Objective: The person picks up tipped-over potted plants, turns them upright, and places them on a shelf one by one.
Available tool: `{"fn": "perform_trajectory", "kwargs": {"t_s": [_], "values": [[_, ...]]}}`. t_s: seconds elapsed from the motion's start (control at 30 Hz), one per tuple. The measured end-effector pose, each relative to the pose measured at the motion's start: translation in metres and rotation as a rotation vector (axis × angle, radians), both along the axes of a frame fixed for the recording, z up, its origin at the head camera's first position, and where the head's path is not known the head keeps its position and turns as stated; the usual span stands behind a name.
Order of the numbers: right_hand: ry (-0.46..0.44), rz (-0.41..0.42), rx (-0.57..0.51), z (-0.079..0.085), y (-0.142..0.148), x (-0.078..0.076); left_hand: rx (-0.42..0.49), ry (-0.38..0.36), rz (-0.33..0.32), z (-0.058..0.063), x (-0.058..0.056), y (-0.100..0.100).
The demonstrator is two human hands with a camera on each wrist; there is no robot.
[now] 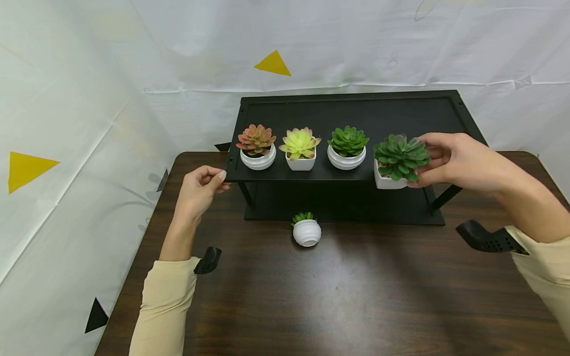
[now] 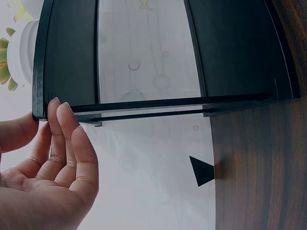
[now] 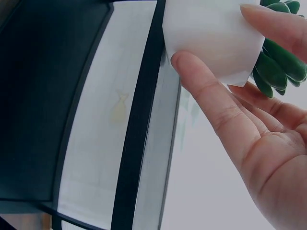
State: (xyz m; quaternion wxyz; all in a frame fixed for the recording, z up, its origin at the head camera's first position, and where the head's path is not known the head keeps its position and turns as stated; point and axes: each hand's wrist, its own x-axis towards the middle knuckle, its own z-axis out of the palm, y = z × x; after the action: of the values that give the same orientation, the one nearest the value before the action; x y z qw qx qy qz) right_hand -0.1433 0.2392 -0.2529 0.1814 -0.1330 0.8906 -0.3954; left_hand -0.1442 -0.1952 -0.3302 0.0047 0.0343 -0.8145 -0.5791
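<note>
My right hand [image 1: 458, 160] grips a dark green succulent [image 1: 401, 155] in a square white pot [image 3: 211, 40], at the front right edge of a black two-tier shelf [image 1: 409, 111]. With thumb and fingertips my left hand [image 1: 200, 190] pinches the top board's front left corner, seen closely in the left wrist view. Along that board's front stand a reddish succulent [image 1: 257, 141] in a round white pot, a yellow-green one [image 1: 300, 143] in a square pot, and a green one [image 1: 348, 141] in a round pot.
A small succulent in a round white pot [image 1: 307, 233] lies tipped on the brown wooden table [image 1: 338, 296], in front of the shelf's lower board [image 1: 329, 207]. White sheeting [image 1: 356, 44] with yellow and black triangles hangs behind and at the left.
</note>
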Motion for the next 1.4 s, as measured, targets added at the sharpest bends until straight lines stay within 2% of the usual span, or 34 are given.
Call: {"fn": "perform_trajectory", "kwargs": {"t_s": [0.43, 0.67, 1.4], "values": [[-0.025, -0.029, -0.08, -0.001, -0.001, -0.01, 0.003, 0.006, 0.003, -0.003, -0.002, -0.001], [0.001, -0.043, -0.038, 0.0, -0.002, -0.015, -0.004, 0.007, 0.005, -0.004, -0.003, -0.001], [-0.025, -0.061, -0.022, 0.0, -0.002, -0.027, -0.022, 0.0, 0.01, -0.003, -0.003, -0.001]]}}
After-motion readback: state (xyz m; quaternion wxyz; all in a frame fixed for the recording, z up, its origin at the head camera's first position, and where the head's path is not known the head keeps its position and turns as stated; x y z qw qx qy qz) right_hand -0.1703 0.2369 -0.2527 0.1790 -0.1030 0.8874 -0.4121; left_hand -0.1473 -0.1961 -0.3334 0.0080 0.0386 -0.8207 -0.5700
